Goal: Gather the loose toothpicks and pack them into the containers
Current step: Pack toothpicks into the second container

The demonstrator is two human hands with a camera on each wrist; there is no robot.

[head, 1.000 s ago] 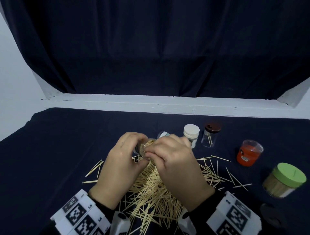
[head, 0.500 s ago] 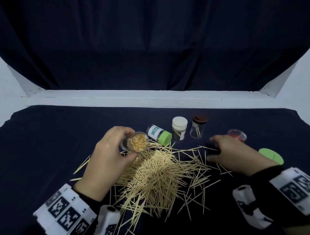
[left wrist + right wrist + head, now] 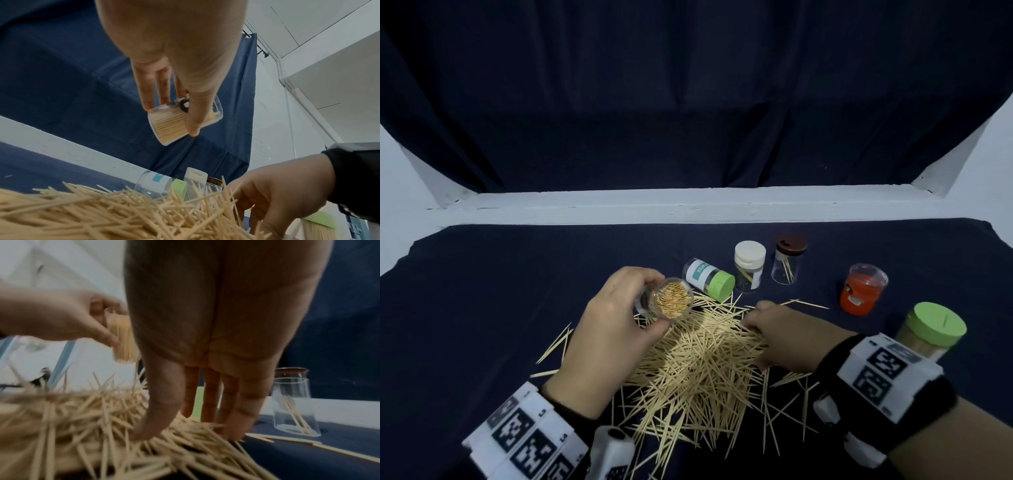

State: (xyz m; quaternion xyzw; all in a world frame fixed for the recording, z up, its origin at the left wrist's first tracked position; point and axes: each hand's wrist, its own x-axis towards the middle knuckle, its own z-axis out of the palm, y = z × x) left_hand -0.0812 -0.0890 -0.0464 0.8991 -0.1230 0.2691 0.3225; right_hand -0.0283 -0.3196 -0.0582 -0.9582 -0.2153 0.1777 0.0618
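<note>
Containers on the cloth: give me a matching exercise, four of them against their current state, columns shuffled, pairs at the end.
Column 1
1. clear jar
2. labelled bottle with green cap
3. brown-lidded jar
4. white-capped bottle

Column 2
A. lying on its side
B. upright, only a few toothpicks inside
C. held in the left hand, packed full
D. upright, between the lying bottle and the brown-lidded jar

Pairs: 1-C, 2-A, 3-B, 4-D

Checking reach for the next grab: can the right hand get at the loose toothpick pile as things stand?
Probably yes: the right hand already has fingertips down on the toothpick pile, with nothing between.
</note>
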